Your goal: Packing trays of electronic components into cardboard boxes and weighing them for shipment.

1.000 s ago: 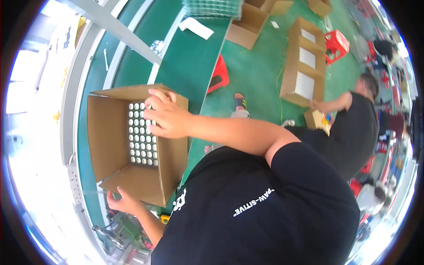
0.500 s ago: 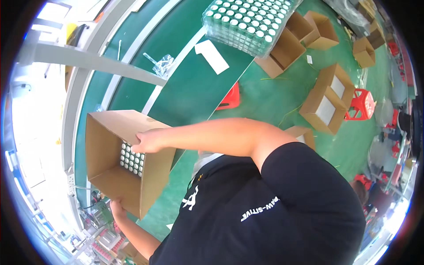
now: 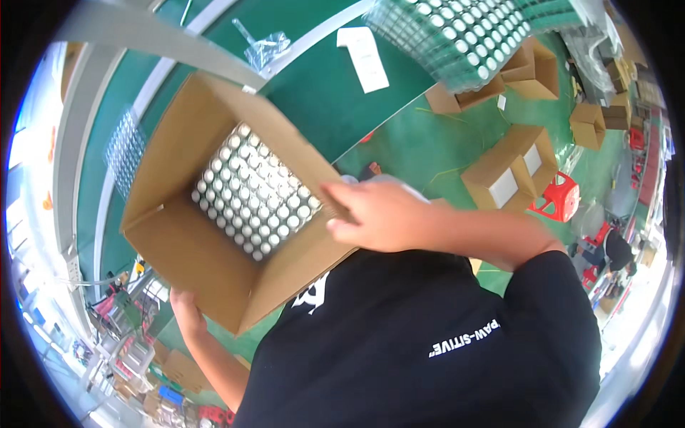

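Note:
An open cardboard box (image 3: 207,260) is tilted so its mouth faces me. Many white round tops (image 3: 250,185) of small cylinders, in close rows, cover its bottom. My right hand (image 3: 378,214) grips the box's right wall at the rim, fingers and thumb around the edge. On the opposite, lower-left side my left hand (image 3: 187,312) holds the outside of the box, with part of its fingers hidden behind the wall.
A green worktable (image 3: 314,100) carries a white paper slip (image 3: 364,60), crumpled clear plastic (image 3: 267,50) and a wrapped stack of similar cylinders (image 3: 471,32). Several open boxes (image 3: 510,171) and a red stool (image 3: 558,198) stand on the green floor. A grey frame bar (image 3: 157,36) crosses above the table.
The box has turned its mouth toward me, showing much more of the white tops. My right hand has moved rightward with its rim. My left hand has risen slightly along the outer side.

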Tool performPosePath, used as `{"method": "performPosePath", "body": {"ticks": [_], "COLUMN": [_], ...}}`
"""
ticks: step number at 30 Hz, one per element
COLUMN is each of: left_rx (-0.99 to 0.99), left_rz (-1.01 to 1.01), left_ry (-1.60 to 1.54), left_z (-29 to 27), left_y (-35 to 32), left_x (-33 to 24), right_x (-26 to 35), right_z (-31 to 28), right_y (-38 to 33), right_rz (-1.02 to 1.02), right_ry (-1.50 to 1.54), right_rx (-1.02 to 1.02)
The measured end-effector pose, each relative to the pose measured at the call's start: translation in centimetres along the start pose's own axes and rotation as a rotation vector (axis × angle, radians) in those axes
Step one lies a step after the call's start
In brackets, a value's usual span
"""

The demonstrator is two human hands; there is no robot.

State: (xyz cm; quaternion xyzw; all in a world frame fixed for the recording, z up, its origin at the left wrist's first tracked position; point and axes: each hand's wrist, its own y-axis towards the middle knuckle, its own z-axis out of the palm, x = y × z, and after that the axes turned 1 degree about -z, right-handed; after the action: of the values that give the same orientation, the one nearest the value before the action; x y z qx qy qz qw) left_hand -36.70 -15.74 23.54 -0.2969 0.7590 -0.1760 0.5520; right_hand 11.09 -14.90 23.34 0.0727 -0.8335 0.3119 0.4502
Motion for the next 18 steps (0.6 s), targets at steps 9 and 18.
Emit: {"method": "performPosePath", "body": {"ticks": [9,18], "left_rx": [-0.01,-0.107], "left_rz": [-0.019,0.047], "left_ry": [-0.141,-0.095], "left_z": [8.9,13.9], "left_y": [0.7,3.7], "left_x": [-3.2,-4.3], "right_x": [-3.6,-11.7], "right_z": [-7.1,-13.8], "right_y": [-3.6,-2.0], "right_rz": [0.078,-0.228], "right_ry": [-0.004,0.056], "right_rx": [-0.018,-0.174]}}
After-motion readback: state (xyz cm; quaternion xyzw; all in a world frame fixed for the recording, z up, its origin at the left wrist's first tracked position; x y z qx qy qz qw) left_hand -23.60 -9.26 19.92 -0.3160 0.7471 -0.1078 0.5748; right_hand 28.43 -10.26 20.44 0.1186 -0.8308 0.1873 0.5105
